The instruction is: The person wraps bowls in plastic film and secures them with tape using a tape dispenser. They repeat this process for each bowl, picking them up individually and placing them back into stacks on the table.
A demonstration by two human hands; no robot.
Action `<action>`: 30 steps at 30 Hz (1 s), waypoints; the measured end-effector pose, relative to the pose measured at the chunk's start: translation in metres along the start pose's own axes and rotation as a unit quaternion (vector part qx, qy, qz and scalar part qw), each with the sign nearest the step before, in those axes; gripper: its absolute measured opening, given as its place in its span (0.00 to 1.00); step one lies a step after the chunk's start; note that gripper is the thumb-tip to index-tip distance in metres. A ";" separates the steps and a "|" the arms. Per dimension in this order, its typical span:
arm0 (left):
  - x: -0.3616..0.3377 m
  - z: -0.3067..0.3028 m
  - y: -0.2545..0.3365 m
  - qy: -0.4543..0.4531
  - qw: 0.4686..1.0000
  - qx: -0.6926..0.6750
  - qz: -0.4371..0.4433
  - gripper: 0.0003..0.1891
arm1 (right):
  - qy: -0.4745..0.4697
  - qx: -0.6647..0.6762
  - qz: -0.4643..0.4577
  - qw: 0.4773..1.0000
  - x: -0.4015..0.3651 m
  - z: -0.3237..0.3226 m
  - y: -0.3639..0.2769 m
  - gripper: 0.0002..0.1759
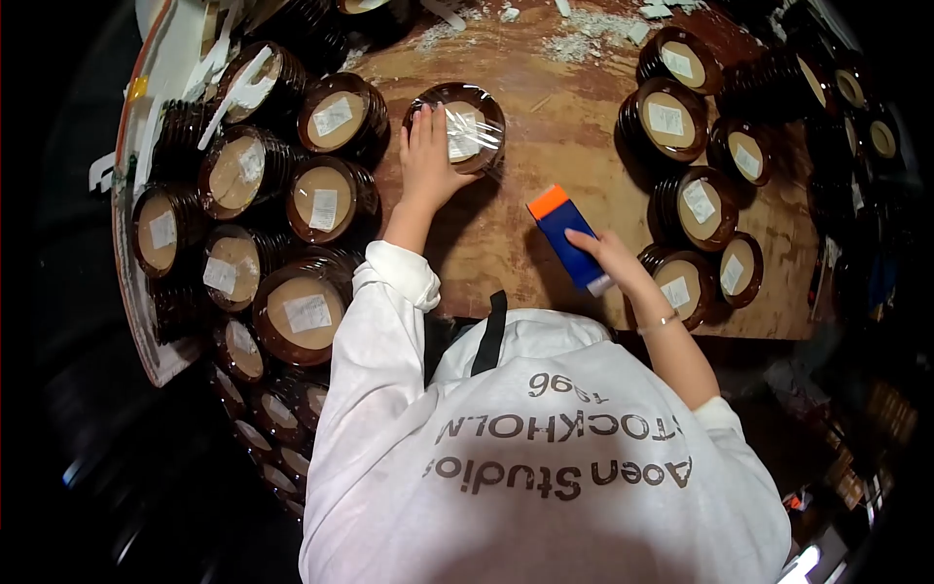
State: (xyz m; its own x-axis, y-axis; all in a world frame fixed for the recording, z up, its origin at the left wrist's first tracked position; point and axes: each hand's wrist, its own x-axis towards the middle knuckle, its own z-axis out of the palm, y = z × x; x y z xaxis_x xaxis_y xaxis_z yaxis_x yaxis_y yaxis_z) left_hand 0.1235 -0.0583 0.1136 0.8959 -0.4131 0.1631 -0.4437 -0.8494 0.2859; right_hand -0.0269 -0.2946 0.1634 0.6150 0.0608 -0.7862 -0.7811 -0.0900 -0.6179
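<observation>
My left hand [428,161] lies over the left side of a dark brown dish [494,146] in shiny clear wrap, fingers stretched out and thumb near its front rim. A white printed label shows under the wrap. In my right hand [615,261], lower and to the right, is a blue box-shaped object [569,238] with an orange end pointing up and left. Its exact kind cannot be made out. The fingers close round its lower part, partly hidden beneath it. Bare wooden tabletop [525,175] shows between the two hands.
Stacks of brown dishes with tan, labelled centres crowd the left, including a near stack [302,313]. More stand at right, such as a labelled stack [665,120]. White scraps [593,44] litter the far tabletop. A white strip [233,97] lies across one left stack.
</observation>
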 end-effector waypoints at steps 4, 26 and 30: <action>0.004 -0.008 0.008 -0.041 0.999 0.014 -0.006 0.54 | 0.044 -0.044 -0.045 0.997 0.050 0.000 0.007 0.24; 0.004 -0.006 0.012 -0.083 0.992 0.098 0.004 0.53 | -0.008 0.010 -0.002 1.000 0.087 0.021 0.018 0.25; 0.006 -0.008 0.015 -0.111 0.988 0.103 -0.011 0.55 | 0.017 -0.066 -0.010 0.998 0.128 0.038 -0.019 0.21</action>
State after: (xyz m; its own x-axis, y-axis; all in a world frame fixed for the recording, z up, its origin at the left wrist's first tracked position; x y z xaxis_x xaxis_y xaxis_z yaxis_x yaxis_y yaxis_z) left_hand 0.1216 -0.0712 0.1261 0.8981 -0.4357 -0.0593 -0.4304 -0.8987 0.0843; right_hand 0.0628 -0.2471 0.0742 0.6352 0.0311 -0.7717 -0.7487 -0.2203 -0.6252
